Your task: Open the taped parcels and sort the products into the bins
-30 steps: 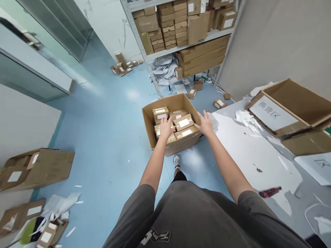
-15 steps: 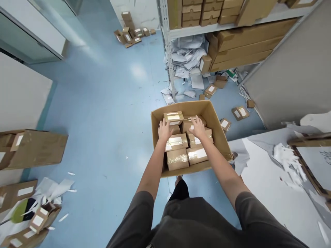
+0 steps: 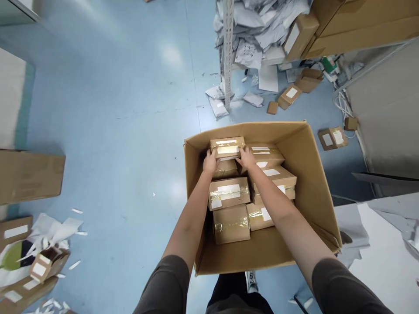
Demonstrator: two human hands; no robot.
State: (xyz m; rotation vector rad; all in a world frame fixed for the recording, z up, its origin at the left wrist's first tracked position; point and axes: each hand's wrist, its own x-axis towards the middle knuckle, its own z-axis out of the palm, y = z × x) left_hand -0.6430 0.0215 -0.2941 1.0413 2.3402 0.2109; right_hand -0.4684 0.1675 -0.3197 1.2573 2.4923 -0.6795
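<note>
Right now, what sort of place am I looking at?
Probably a parcel storeroom or packing area: a carton holds taped, labelled boxes, and packets lie heaped at a metal rack.

The floor (image 3: 124, 152) is pale blue (a thin seam runs across it) and glossy, with a soft patch of light (image 3: 170, 54). A white wall (image 3: 9, 100) with a teal base (image 3: 24, 109) stands left; right are a grey wall (image 3: 389, 100), a perforated metal post (image 3: 228, 56) and a white table (image 3: 389, 261).

Both arms (image 3: 187, 224) outstretched, hands (image 3: 210, 163) curled inward
</note>
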